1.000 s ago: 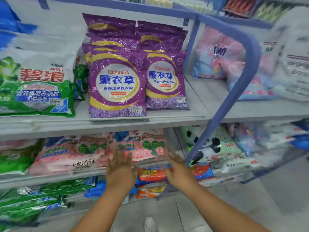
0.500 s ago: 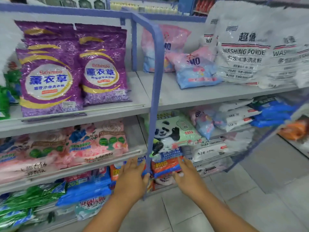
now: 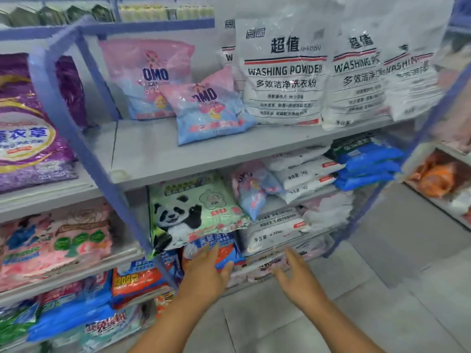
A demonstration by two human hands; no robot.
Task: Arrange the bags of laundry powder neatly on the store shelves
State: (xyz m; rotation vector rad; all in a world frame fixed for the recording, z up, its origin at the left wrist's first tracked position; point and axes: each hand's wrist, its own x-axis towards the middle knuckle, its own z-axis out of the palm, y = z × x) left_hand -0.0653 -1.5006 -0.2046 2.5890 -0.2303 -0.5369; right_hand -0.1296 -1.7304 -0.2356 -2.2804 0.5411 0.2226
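My left hand (image 3: 204, 273) lies flat with straight fingers on a blue and orange powder bag (image 3: 224, 250) on a lower shelf, under the green panda bag (image 3: 191, 212). My right hand (image 3: 293, 273) hovers open with spread fingers in front of a white and pink bag (image 3: 262, 266) on the same lower level; whether it touches is unclear. Above, a pink and blue OMO bag (image 3: 209, 115) lies tilted on the grey shelf (image 3: 153, 154) in front of an upright OMO bag (image 3: 145, 77). Large white washing powder bags (image 3: 283, 80) stand to their right.
A blue shelf upright (image 3: 84, 154) splits the two bays. Purple bags (image 3: 28, 138) and pink bags (image 3: 53, 243) fill the left bay. White sacks (image 3: 303, 174) and blue bags (image 3: 367, 166) are stacked on the middle right shelf. Grey tiled floor (image 3: 369, 301) lies to the right.
The view has swung right, from the purple-bag bay to the bay with the white washing powder bags. Both hands moved right along the lower shelf and stayed open.
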